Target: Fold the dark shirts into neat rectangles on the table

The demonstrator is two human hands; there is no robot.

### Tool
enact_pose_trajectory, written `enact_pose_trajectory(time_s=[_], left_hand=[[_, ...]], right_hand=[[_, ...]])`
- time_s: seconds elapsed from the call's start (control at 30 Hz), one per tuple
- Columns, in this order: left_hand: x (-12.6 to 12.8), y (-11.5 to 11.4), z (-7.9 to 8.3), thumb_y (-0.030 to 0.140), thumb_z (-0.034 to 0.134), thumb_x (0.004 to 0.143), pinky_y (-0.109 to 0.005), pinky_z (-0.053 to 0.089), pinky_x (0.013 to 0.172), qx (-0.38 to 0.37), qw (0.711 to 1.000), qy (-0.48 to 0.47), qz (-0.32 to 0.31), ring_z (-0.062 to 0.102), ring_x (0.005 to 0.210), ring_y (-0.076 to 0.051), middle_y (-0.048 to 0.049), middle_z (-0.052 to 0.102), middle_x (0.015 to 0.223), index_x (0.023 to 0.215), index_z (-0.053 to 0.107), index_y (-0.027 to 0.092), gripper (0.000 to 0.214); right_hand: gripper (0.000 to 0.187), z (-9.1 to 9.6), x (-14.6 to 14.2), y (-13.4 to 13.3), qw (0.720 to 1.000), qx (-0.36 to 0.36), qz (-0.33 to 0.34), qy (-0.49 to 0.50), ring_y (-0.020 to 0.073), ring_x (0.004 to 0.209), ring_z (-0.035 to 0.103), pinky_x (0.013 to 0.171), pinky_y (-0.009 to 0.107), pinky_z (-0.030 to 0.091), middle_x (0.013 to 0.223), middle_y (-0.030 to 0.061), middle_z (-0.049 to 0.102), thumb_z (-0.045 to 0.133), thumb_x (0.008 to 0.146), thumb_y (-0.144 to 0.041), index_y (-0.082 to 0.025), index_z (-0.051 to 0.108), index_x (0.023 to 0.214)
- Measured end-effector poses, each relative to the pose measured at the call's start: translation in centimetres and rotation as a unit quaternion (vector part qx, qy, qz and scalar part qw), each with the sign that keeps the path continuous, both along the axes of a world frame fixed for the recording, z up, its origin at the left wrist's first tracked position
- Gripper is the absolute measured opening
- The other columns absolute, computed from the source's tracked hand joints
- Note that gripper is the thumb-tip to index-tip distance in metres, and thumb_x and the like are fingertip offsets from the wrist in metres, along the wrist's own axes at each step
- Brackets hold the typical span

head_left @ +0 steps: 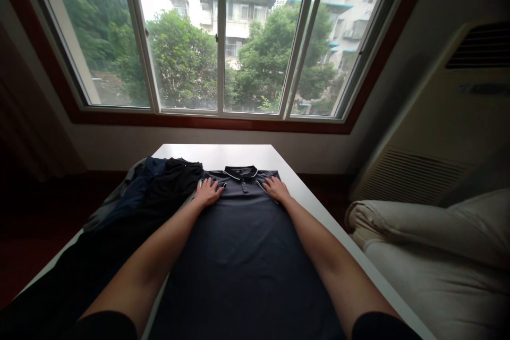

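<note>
A dark grey polo shirt [247,244] lies spread face up, its black collar with white trim at the far end and its hem toward me. My left hand [207,192] rests flat on the left sleeve area near the shoulder, fingers spread. On the opposite sleeve lies my right hand [275,189], palm down with its fingers apart. Both sleeves are turned inward over the shirt front, and their white-edged cuffs show beside my fingers. Under the shirt is a white table [223,154].
Left of the shirt, a heap of dark clothes [135,207] in black, navy and grey covers that side of the table. A beige sofa [430,255] stands close on the right, with a floor-standing air conditioner [430,133] behind it. A wide window [219,37] is beyond the table.
</note>
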State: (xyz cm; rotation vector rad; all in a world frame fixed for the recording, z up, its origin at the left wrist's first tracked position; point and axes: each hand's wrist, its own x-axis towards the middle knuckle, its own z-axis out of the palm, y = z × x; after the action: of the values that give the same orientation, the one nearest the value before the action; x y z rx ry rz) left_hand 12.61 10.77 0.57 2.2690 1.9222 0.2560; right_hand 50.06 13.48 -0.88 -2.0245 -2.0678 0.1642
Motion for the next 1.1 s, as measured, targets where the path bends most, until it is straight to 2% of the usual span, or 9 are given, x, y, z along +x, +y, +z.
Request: enact_pose_trajectory(time_s=[0.17, 0.33, 0.47, 0.57, 0.63, 0.73, 0.8, 0.97, 1.1], left_hand=[[-0.2, 0.4, 1.3, 0.051, 0.028, 0.11, -0.038, 0.029, 0.123, 0.108, 0.993, -0.039, -0.008, 0.046, 0.145, -0.024, -0.0088, 0.056, 0.154, 0.139, 0.065, 0.024, 0.054], [1.4, -2.6, 2.6, 0.037, 0.042, 0.107, -0.04, 0.036, 0.12, 0.173, 0.978, -0.035, -0.107, 0.054, 0.134, -0.027, -0.0095, 0.062, 0.145, 0.125, 0.072, 0.022, 0.038], [6.0, -7.3, 3.6, 0.029, 0.05, 0.102, -0.041, 0.044, 0.114, 0.141, 0.956, -0.03, -0.256, 0.061, 0.124, -0.027, -0.01, 0.069, 0.133, 0.117, 0.075, 0.022, 0.03], [10.7, -13.3, 3.7, 0.029, 0.055, 0.099, -0.039, 0.047, 0.11, 0.084, 0.899, -0.048, -0.426, 0.066, 0.118, -0.025, -0.0069, 0.071, 0.13, 0.117, 0.074, 0.025, 0.026], [12.9, -18.2, 3.6, 0.037, 0.059, 0.099, -0.042, 0.044, 0.116, 0.071, 0.857, -0.078, -0.504, 0.062, 0.128, -0.027, -0.0085, 0.066, 0.142, 0.133, 0.067, 0.025, 0.037], [13.9, -24.7, 3.9, 0.056, 0.055, 0.101, -0.056, 0.032, 0.125, 0.061, 0.799, -0.087, -0.591, 0.04, 0.152, -0.033, -0.0129, 0.046, 0.163, 0.155, 0.049, 0.025, 0.063], [13.3, -27.5, 4.5, 0.06, 0.046, 0.104, -0.06, 0.03, 0.125, 0.048, 0.777, -0.066, -0.624, 0.031, 0.157, -0.034, -0.0132, 0.037, 0.169, 0.161, 0.041, 0.024, 0.067], [11.1, -29.4, 5.9, 0.041, 0.033, 0.11, -0.057, 0.033, 0.123, 0.057, 0.745, -0.017, -0.664, 0.03, 0.157, -0.034, -0.0121, 0.031, 0.171, 0.162, 0.038, 0.021, 0.056], [12.2, -29.4, 6.0, 0.045, 0.047, 0.105, -0.048, 0.044, 0.111, 0.069, 0.748, -0.013, -0.66, 0.051, 0.14, -0.031, -0.0121, 0.051, 0.158, 0.154, 0.048, 0.023, 0.053]], right_hand=[[0.067, 0.1, 0.3, 0.6, 1.0, 0.003, -0.013, -0.007, 0.0301, 0.156, 0.031, 0.124, 0.058, 0.024, 0.168, 0.0119, 0.037, 0.032, 0.105, -0.069, -0.031, 0.049, 0.157], [0.056, 0.4, 1.1, 1.0, 0.999, 0.033, 0.022, 0.018, 0.0253, 0.143, 0.049, 0.12, 0.047, 0.035, 0.149, 0.0065, 0.06, 0.025, 0.109, -0.057, -0.032, 0.062, 0.143], [0.05, 1.3, 3.0, 1.9, 0.998, 0.059, 0.005, 0.026, 0.0254, 0.133, 0.057, 0.114, 0.039, 0.042, 0.138, 0.0056, 0.068, 0.03, 0.109, -0.048, -0.031, 0.07, 0.134], [0.049, 1.4, 4.3, 2.2, 0.999, 0.042, -0.029, 0.013, 0.0286, 0.132, 0.058, 0.112, 0.039, 0.043, 0.141, 0.0108, 0.066, 0.041, 0.104, -0.048, -0.024, 0.07, 0.134], [0.048, 1.1, 4.9, 1.9, 0.999, 0.035, -0.031, 0.005, 0.0281, 0.133, 0.058, 0.113, 0.038, 0.042, 0.143, 0.0108, 0.065, 0.046, 0.101, -0.048, -0.023, 0.068, 0.136], [0.049, 0.6, 5.5, 1.2, 0.999, 0.033, -0.023, -0.01, 0.0264, 0.137, 0.054, 0.116, 0.036, 0.038, 0.148, 0.0079, 0.062, 0.051, 0.1, -0.049, -0.026, 0.064, 0.141], [0.05, 0.4, 5.8, 0.7, 0.999, 0.033, -0.023, -0.019, 0.0268, 0.139, 0.052, 0.118, 0.037, 0.035, 0.15, 0.0079, 0.06, 0.052, 0.1, -0.049, -0.026, 0.062, 0.144], [0.056, 1.1, 5.9, -0.7, 0.998, 0.037, -0.038, -0.017, 0.0295, 0.14, 0.05, 0.118, 0.039, 0.034, 0.15, 0.0129, 0.059, 0.054, 0.1, -0.047, -0.021, 0.056, 0.15], [0.064, 2.7, 5.5, -1.2, 0.997, 0.035, -0.068, 0.012, 0.033, 0.138, 0.051, 0.113, 0.04, 0.039, 0.147, 0.0181, 0.058, 0.064, 0.095, -0.042, -0.019, 0.051, 0.154]])
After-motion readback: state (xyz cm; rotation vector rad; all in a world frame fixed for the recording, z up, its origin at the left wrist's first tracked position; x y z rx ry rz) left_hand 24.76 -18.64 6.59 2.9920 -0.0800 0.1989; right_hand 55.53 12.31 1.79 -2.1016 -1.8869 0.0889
